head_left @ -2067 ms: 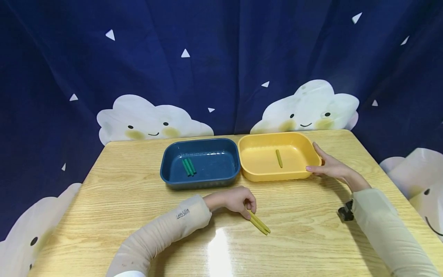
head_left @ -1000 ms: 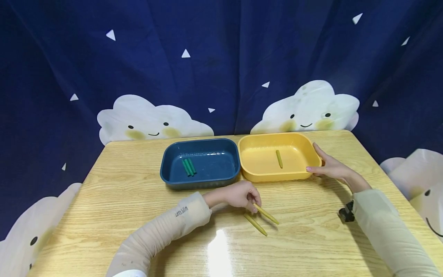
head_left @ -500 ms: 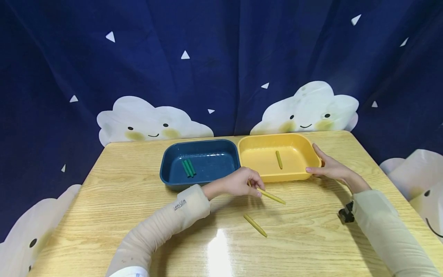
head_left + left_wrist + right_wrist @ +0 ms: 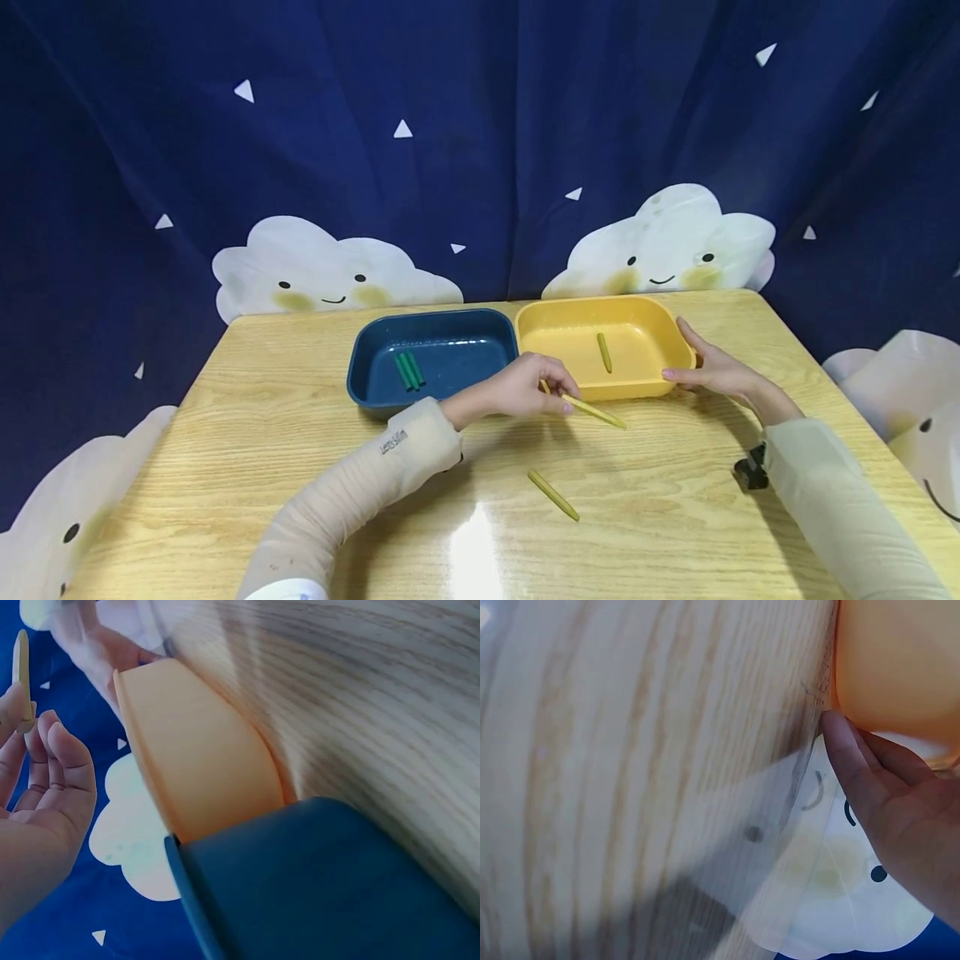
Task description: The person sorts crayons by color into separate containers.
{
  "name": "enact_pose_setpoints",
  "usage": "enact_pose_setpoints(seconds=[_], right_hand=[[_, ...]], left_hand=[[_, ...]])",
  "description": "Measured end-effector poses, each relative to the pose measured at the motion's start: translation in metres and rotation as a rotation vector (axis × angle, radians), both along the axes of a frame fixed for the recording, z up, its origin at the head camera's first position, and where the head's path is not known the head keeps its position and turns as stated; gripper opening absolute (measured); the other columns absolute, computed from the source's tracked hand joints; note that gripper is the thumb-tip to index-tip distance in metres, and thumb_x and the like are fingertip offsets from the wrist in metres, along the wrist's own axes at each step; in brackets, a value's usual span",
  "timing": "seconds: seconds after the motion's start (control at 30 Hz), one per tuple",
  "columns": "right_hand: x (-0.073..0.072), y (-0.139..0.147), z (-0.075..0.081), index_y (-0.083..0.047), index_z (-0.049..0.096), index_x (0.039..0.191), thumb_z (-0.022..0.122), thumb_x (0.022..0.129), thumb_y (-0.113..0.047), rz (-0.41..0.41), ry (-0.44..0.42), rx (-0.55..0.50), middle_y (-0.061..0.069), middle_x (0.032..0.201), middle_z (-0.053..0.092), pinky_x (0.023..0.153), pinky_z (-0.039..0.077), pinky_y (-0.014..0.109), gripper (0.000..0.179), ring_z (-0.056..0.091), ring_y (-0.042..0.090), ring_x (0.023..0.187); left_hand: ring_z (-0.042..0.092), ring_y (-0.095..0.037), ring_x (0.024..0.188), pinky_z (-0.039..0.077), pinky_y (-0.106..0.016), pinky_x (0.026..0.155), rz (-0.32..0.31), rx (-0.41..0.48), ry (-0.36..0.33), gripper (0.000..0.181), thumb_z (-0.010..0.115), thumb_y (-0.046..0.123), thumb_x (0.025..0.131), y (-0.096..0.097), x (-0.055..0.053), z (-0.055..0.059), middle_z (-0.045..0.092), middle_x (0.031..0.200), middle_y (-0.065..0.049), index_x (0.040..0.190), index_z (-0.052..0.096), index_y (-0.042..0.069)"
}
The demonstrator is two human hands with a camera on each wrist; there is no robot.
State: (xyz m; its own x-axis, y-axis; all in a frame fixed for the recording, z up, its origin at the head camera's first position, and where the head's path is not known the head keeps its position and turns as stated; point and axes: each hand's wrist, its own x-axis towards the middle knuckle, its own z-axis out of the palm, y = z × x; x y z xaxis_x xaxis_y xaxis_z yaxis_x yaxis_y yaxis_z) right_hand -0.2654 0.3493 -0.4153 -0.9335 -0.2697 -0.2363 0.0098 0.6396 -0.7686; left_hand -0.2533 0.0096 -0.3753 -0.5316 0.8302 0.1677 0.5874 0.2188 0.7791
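Observation:
My left hand (image 4: 528, 385) pinches a yellow crayon (image 4: 596, 412) between thumb and fingers, its tapered end pointing right. It is just in front of the yellow tray (image 4: 626, 389), overlapping its near left corner. In the left wrist view the same crayon (image 4: 22, 671) stands up from the fingertips. At the tray's right end my right hand (image 4: 723, 371) holds the near corner, thumb along the front wall and fingers along the end wall. One yellow crayon (image 4: 604, 353) lies inside that tray. Another yellow crayon (image 4: 553, 494) lies on the table, nearer the front.
Against the yellow tray's left side stands a dark blue tray (image 4: 431, 407) with several green crayons (image 4: 409, 372) in it. Both trays are towards the back of the wooden table (image 4: 262, 467). A navy curtain (image 4: 480, 150) with cloud prints hangs behind.
The left hand has separated one yellow crayon from the pair at the table's front and carried it up towards the yellow tray. The other crayon stays behind. The right hand has kept its place.

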Motion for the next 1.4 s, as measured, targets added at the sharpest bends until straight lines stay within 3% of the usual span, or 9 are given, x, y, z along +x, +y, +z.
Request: enact_pose_setpoints(seconds=[0.23, 0.6, 0.7, 0.9, 1.07, 1.17, 1.3, 1.4], right_hand=[[-0.003, 0.0, -0.002, -0.012, -0.019, 0.142, 0.064, 0.086, -0.028, 0.015, 0.004, -0.005, 0.036, 0.143, -0.002, 0.079, 0.044, 0.03, 0.101, 0.056, 0.024, 0.091], [-0.008, -0.004, -0.002, -0.012, -0.019, 0.142, 0.064, 0.086, -0.026, 0.03, 0.02, -0.007, 0.037, 0.142, -0.003, 0.084, 0.043, 0.038, 0.101, 0.058, 0.025, 0.089], [-0.006, -0.005, -0.005, -0.011, -0.018, 0.143, 0.064, 0.086, -0.027, 0.033, 0.027, -0.007, 0.037, 0.142, -0.004, 0.087, 0.04, 0.045, 0.101, 0.056, 0.027, 0.093], [0.004, -0.001, -0.01, -0.008, -0.018, 0.142, 0.063, 0.086, -0.028, 0.026, 0.034, 0.015, 0.036, 0.143, -0.004, 0.087, 0.04, 0.045, 0.101, 0.052, 0.032, 0.099], [0.007, 0.0, -0.011, -0.008, -0.018, 0.142, 0.063, 0.086, -0.026, 0.019, 0.044, -0.001, 0.036, 0.143, -0.004, 0.093, 0.033, 0.056, 0.101, 0.035, 0.045, 0.117], [0.006, 0.001, -0.011, -0.009, -0.02, 0.142, 0.063, 0.086, -0.026, 0.016, 0.038, -0.008, 0.035, 0.143, -0.004, 0.094, 0.031, 0.058, 0.101, 0.027, 0.048, 0.122], [0.005, 0.002, -0.009, -0.009, -0.021, 0.141, 0.063, 0.087, -0.025, 0.017, 0.038, -0.012, 0.037, 0.142, -0.002, 0.089, 0.041, 0.046, 0.101, 0.033, 0.045, 0.119], [0.002, 0.001, -0.007, -0.009, -0.021, 0.141, 0.062, 0.087, -0.024, 0.025, 0.044, -0.022, 0.037, 0.142, -0.002, 0.08, 0.046, 0.034, 0.1, 0.038, 0.044, 0.116]], left_hand=[[0.054, -0.004, 0.071, 0.049, -0.021, 0.068, 0.045, 0.035, -0.018, 0.012, 0.07, 0.006, 0.079, 0.004, -0.008, 0.007, 0.063, 0.082, -0.003, 0.09, 0.07, 0.001], [0.055, -0.006, 0.072, 0.046, -0.018, 0.068, 0.153, 0.022, -0.009, 0.013, 0.068, 0.009, 0.082, 0.016, -0.024, 0.024, 0.065, 0.082, -0.001, 0.092, 0.071, 0.002], [0.054, -0.007, 0.07, 0.045, -0.017, 0.066, 0.177, 0.023, 0.004, 0.012, 0.068, 0.01, 0.082, 0.021, -0.028, 0.025, 0.064, 0.079, 0.0, 0.091, 0.072, 0.003], [0.054, -0.006, 0.073, 0.044, -0.016, 0.065, 0.206, 0.025, -0.007, 0.015, 0.067, 0.012, 0.083, 0.034, -0.036, 0.021, 0.066, 0.081, -0.001, 0.095, 0.071, 0.004], [0.055, -0.005, 0.068, 0.048, -0.019, 0.059, 0.253, 0.045, -0.088, 0.017, 0.067, 0.01, 0.083, 0.045, -0.047, 0.023, 0.067, 0.083, -0.004, 0.097, 0.071, 0.002], [0.056, -0.007, 0.065, 0.05, -0.022, 0.057, 0.248, 0.084, -0.134, 0.017, 0.066, 0.006, 0.082, 0.052, -0.055, 0.027, 0.068, 0.085, -0.009, 0.097, 0.069, -0.002], [0.058, -0.013, 0.065, 0.05, -0.022, 0.059, 0.239, 0.137, -0.162, 0.017, 0.066, 0.0, 0.081, 0.062, -0.065, 0.031, 0.067, 0.084, -0.015, 0.096, 0.068, -0.007], [0.059, -0.013, 0.066, 0.051, -0.023, 0.06, 0.267, 0.174, -0.211, 0.017, 0.067, -0.002, 0.08, 0.066, -0.072, 0.033, 0.067, 0.081, -0.015, 0.096, 0.067, -0.009]])
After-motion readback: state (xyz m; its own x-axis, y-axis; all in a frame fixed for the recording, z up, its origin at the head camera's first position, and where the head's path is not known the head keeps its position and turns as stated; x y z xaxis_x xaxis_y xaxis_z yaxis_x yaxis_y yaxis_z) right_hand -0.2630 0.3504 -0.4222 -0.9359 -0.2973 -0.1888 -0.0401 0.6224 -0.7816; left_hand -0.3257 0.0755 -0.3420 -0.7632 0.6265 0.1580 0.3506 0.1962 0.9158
